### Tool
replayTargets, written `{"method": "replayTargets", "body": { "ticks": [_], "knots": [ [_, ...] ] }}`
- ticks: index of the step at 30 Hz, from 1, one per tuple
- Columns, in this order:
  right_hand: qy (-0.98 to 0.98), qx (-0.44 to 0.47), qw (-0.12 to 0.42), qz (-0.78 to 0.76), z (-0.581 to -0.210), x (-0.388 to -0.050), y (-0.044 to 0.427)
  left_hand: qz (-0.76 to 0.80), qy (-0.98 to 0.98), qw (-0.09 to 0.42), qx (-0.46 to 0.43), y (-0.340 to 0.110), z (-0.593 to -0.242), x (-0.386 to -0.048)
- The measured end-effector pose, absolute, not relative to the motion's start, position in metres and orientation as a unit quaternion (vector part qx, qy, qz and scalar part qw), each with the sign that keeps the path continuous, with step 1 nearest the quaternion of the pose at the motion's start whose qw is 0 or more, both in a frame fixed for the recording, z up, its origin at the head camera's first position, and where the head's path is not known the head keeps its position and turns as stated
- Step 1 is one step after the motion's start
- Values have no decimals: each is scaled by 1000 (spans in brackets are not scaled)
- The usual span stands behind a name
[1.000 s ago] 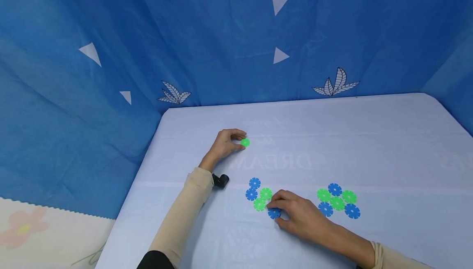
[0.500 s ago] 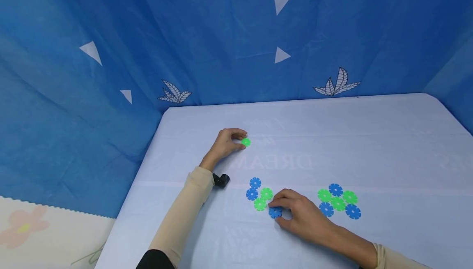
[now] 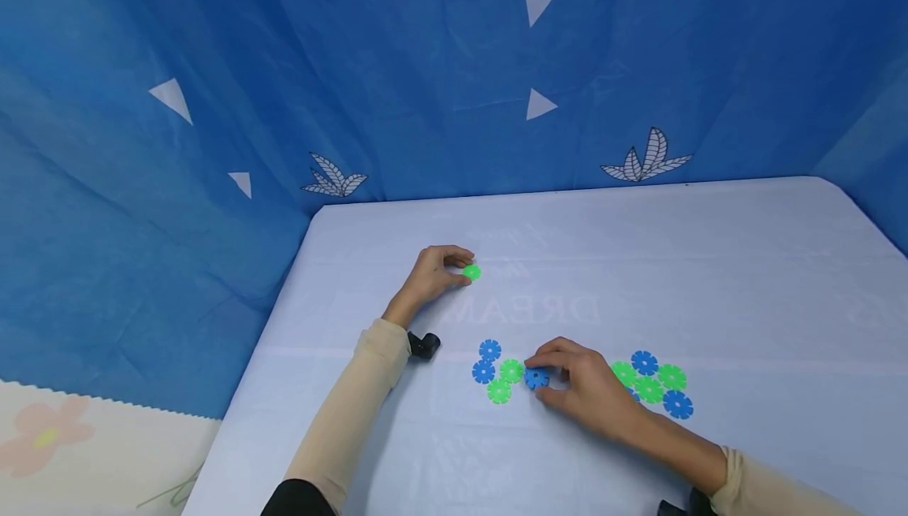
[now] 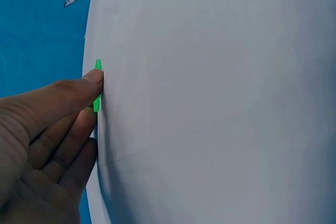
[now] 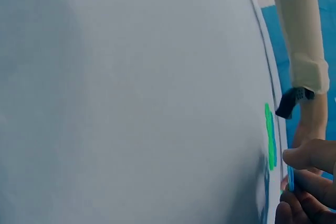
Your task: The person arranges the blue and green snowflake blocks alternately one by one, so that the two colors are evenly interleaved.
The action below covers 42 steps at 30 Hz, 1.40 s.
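Toward the far left of the table, my left hand [image 3: 429,276] pinches a green notched snowflake disc [image 3: 471,272] between thumb and fingers. In the left wrist view that disc shows edge-on. My right hand [image 3: 592,386] holds a blue snowflake disc [image 3: 537,378] by its edges, thumb on the near side. Just left of it lies a small group with two green discs [image 3: 500,391] and two blue discs [image 3: 484,372]. The right wrist view shows the held blue disc as a thin edge at the fingertips.
Right of my right hand lies another cluster of several green discs [image 3: 671,377] and blue discs [image 3: 678,404], one partly hidden by that hand. A black wrist-worn device [image 3: 426,346] sits by my left wrist. Blue patterned cloth [image 3: 454,67] hangs behind the white table [image 3: 745,264].
My right hand has moved a little away from me with the blue disc, now level with the green discs beside it. The left hand keeps its place and its green disc.
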State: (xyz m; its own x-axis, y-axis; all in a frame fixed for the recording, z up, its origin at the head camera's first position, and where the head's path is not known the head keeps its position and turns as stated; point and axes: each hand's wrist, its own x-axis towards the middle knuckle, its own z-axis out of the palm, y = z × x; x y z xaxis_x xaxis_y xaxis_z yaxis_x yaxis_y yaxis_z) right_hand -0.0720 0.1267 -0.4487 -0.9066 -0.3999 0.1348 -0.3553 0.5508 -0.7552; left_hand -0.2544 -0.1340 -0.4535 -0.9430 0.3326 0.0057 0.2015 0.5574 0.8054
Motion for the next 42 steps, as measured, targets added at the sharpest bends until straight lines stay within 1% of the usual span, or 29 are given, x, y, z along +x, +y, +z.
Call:
{"method": "replayTargets", "body": {
  "ticks": [12, 15, 25, 33, 42],
  "knots": [
    [888, -171, -37, -426, -438, -100, 130, 447, 881, 78, 138, -133, -450, -253],
    [886, -168, -45, -430, -436, -106, 131, 446, 881, 73, 140, -133, -449, -254],
    [888, -168, -51, -425, -442, -126, 125, 444, 882, 80, 137, -132, -448, -253],
    [895, -147, -45, -419, -442, -143, 113, 447, 881, 76, 136, -133, -450, -252],
    [891, -147, -47, -427, -442, -159, 100, 444, 882, 72, 140, -132, -450, -252]
  ]
}}
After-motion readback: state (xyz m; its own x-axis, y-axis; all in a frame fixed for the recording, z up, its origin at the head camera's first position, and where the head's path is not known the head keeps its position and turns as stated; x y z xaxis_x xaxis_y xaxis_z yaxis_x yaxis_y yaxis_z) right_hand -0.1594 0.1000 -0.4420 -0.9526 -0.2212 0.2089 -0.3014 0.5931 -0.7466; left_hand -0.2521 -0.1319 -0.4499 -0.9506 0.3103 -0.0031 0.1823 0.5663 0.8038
